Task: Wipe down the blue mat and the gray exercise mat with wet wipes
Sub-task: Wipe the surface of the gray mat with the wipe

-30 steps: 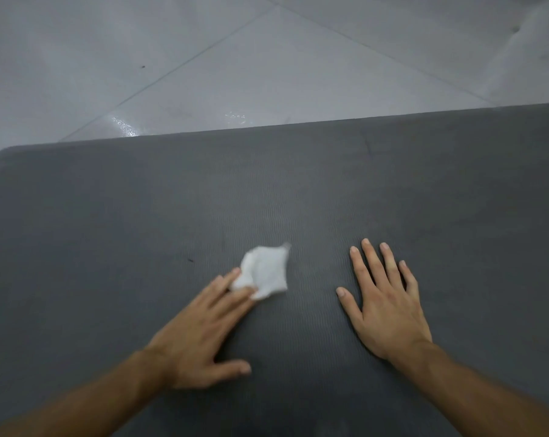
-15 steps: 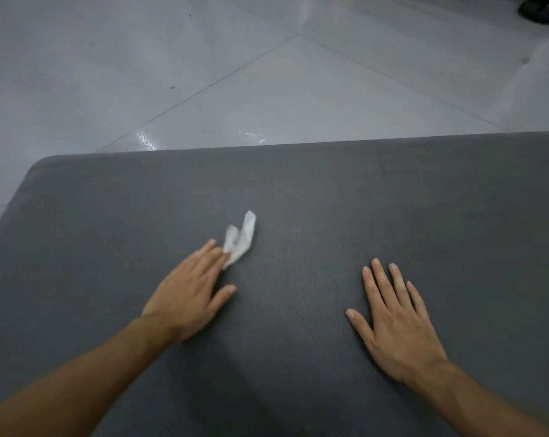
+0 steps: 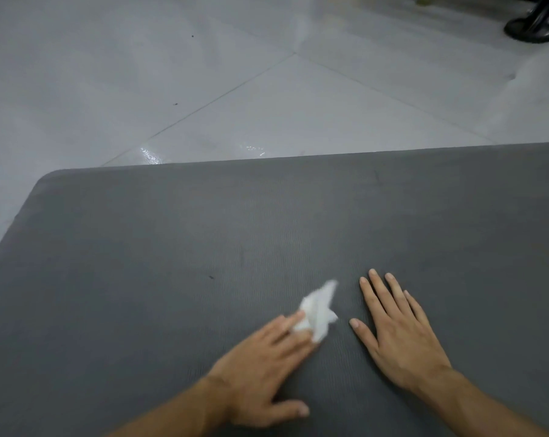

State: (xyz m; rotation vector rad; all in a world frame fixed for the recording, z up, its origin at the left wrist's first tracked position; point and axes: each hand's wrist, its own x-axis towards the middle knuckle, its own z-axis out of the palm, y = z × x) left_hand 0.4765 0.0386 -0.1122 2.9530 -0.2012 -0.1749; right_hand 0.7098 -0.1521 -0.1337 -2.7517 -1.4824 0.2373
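Note:
The gray exercise mat point(image 3: 203, 234) fills the lower part of the head view, its far edge and rounded left corner showing. A crumpled white wet wipe point(image 3: 319, 309) lies on the mat near the middle. My left hand point(image 3: 267, 370) presses the wipe's near end onto the mat with straight fingers; the hand is blurred. My right hand point(image 3: 396, 334) lies flat on the mat just right of the wipe, fingers spread, holding nothing. No blue mat is in view.
A pale tiled floor point(image 3: 203, 74) with a wet glint lies beyond the mat's far edge. A black round stand base point(image 3: 530, 29) sits on the floor at the top right corner.
My left hand has slid the wipe to the right and nearer to me, close to my right hand. The view has tilted up, showing more floor.

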